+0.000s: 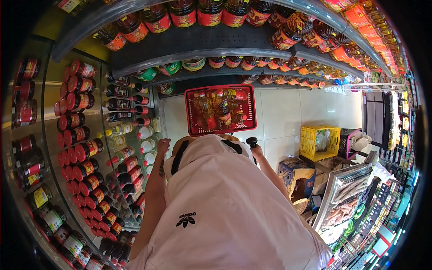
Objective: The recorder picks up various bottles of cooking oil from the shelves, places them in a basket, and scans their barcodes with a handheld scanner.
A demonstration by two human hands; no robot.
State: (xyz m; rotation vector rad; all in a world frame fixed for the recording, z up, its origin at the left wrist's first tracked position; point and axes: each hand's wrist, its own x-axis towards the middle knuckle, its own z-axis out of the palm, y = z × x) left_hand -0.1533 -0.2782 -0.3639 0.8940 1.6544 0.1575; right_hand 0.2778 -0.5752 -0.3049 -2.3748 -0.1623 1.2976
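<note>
My left hand (163,145) hangs beside glass shelves on the left, its fingers curled and nothing visible in them. Near it lie white-capped bottles (147,144) and dark sauce bottles (117,116). In my right hand (258,151) is a small black object (251,141), perhaps a handle; its lower part is hidden by the fingers. Straight ahead of my body is a red plastic basket (254,116). Several bottles of yellow oil (204,107) with red caps and labels lie in it. Neither hand touches the basket.
Oil bottles (211,13) line curved dark shelves (216,38) ahead. Red-lidded jars (81,130) fill the left shelves. A yellow crate (305,143), an opened cardboard box (297,173) and a meat display case (332,192) stand right. Pale floor tiles (281,111) show between.
</note>
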